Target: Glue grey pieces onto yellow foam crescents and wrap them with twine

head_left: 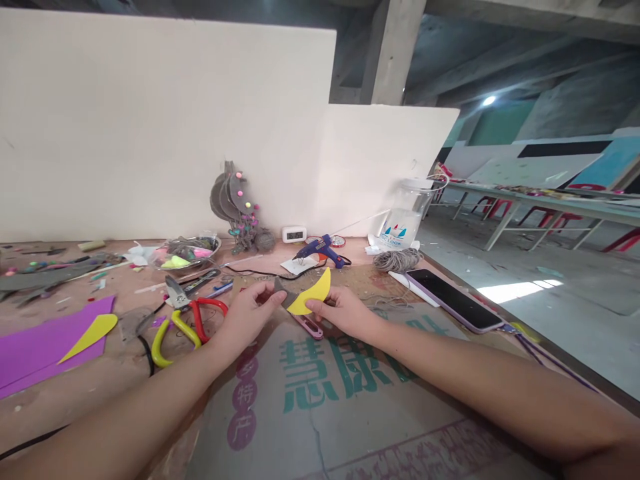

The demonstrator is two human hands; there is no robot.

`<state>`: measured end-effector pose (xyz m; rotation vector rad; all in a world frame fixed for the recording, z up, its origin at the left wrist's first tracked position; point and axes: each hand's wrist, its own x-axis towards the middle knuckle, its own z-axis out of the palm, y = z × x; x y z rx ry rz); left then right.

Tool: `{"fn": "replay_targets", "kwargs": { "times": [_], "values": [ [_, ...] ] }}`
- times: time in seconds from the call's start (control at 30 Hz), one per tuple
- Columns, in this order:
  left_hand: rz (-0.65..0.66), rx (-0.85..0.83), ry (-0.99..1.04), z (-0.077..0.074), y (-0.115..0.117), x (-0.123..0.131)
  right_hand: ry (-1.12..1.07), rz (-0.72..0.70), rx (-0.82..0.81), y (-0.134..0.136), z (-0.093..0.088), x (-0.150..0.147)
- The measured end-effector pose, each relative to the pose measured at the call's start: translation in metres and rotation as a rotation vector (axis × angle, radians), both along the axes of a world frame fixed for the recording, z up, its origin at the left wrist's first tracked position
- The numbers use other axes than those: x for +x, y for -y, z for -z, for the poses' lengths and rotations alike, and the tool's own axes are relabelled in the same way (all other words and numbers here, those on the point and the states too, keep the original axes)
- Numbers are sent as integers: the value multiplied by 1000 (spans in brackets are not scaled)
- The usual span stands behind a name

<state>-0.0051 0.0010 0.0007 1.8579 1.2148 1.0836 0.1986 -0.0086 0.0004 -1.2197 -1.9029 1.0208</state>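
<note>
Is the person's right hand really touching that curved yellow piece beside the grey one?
Touching. The head view shows the right hand holding the curved yellow piece, its thumb lying over the lower part.

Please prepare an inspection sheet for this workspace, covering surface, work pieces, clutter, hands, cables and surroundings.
Surface: brown tabletop, partly under a grey printed sheet.
Work pieces: curved yellow flat piece, dark grey flat piece; whether joined, unclear.
Clutter: yellow-handled pliers, red-handled tool, purple flat sheets, black-screened phone.
Hands: left hand holds the grey piece; right hand holds the yellow piece.
Cables: black cord near blue glue gun.
Surroundings: white upright panel behind; red stools beyond, right.
</note>
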Motion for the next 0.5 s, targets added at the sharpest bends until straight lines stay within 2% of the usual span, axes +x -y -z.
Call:
{"fn": "replay_targets", "kwargs": {
  "times": [0.2,0.5],
  "values": [
    [-9,39,-51,-1,-1,0,18,65,14,3,-7,-1],
    [-18,1,-56,4,-5,1,34,98,38,0,-3,-1]
  ]
}}
